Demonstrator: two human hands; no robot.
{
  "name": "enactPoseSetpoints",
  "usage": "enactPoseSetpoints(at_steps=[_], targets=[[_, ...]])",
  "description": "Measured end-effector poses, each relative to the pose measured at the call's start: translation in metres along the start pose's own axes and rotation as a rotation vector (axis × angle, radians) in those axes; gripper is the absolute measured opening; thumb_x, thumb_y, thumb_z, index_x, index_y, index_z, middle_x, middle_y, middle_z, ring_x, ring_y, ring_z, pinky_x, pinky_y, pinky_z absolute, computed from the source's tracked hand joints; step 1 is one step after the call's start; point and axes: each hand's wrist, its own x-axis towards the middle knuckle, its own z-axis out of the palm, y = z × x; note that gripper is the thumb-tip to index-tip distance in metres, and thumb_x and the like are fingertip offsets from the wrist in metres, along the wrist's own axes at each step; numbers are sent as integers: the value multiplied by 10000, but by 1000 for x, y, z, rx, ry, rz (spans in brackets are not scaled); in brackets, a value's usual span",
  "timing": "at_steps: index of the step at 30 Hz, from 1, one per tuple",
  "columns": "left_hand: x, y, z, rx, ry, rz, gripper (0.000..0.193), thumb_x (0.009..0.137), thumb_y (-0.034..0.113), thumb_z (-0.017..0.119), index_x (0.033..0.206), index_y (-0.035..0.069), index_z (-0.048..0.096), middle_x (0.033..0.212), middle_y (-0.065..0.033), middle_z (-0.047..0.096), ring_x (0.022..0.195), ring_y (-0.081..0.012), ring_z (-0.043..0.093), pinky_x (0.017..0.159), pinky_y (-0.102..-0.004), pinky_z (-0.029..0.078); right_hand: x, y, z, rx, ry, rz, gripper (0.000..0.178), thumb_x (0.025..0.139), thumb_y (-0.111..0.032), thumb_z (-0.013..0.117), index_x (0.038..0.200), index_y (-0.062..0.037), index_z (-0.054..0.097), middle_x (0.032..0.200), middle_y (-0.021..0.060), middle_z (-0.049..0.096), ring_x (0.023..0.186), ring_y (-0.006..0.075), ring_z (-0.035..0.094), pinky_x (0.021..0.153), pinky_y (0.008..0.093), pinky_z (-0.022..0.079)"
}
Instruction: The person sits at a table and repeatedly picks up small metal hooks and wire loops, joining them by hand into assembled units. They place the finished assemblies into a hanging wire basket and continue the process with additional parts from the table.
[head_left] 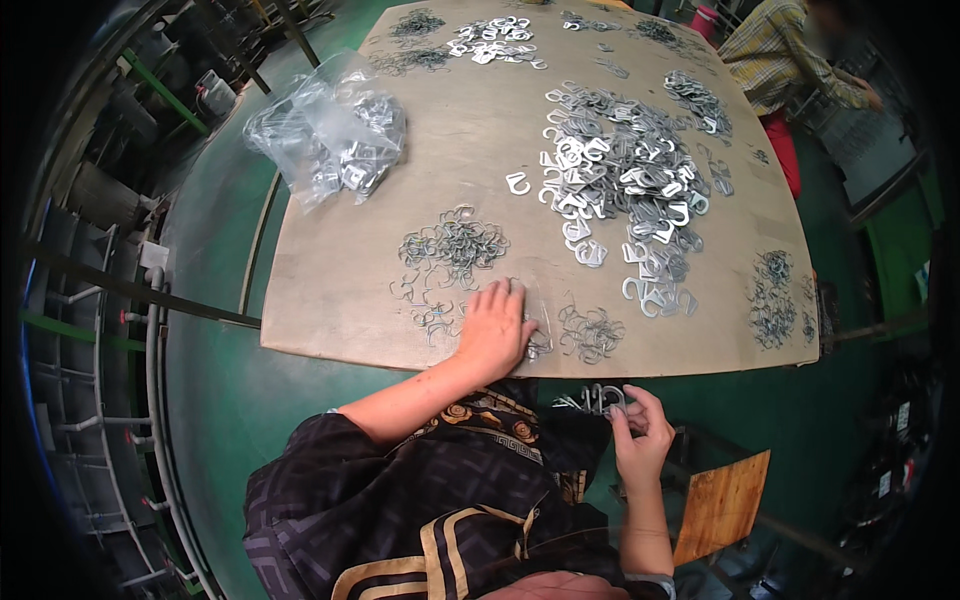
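My left hand (494, 327) lies palm down near the table's front edge, fingers stretched out and resting by loose wire clips. A pile of small thin wire clips (455, 246) spreads just beyond and left of its fingers. Part of what lies under the palm is hidden. To the right of it is a smaller heap of wire clips (592, 333). My right hand (643, 432) is off the table edge, above my lap. Thumb and fingers pinch a short row of grey metal hooks (600, 398), with thin wire ends poking out at its left.
A large heap of flat metal hooks (625, 165) covers the table's (340, 290) right middle. A clear plastic bag (335, 130) of metal parts stands at the left. More wire clips (773, 305) lie at the right edge. Another person (790, 60) is at the far right, beside a wooden stool (722, 505) nearer me.
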Motion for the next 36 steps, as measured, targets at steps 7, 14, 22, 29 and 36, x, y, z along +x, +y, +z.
enactPoseSetpoints(at_steps=[7,14,22,29,36], targets=[[1,32,14,-239,-47,182,597,895,321,602,1388,38,418,1420,-232,430,1367,-378,356,1116,-600,232,1,4,-4,-45,-9,-29,302,856,88,622,1150,35,584,786,59,631,736,115,670,671,227,546],[53,-52,13,184,156,-228,414,862,224,587,1257,103,553,1327,-195,485,1217,-403,435,974,-577,351,0,11,-3,49,19,30,298,853,91,620,1146,40,606,843,92,662,749,133,676,652,233,541],[63,-32,-12,-369,192,182,278,756,-66,590,976,72,689,1058,-121,644,961,-337,619,831,-405,515,2,9,-1,36,-19,8,335,836,91,635,1163,28,601,873,86,647,755,113,650,659,236,551],[76,-55,-63,-48,266,248,309,730,-61,589,985,66,710,1052,-132,673,971,-321,635,796,-379,532,-3,12,-2,47,-7,15,374,803,102,652,1164,8,621,900,97,655,767,116,642,669,246,550],[91,-24,7,94,-22,414,142,722,32,591,835,29,677,847,-99,650,854,-279,622,739,-360,527,-2,6,-1,12,-19,-11,393,783,118,651,1159,7,621,901,107,665,767,147,659,680,263,555]])
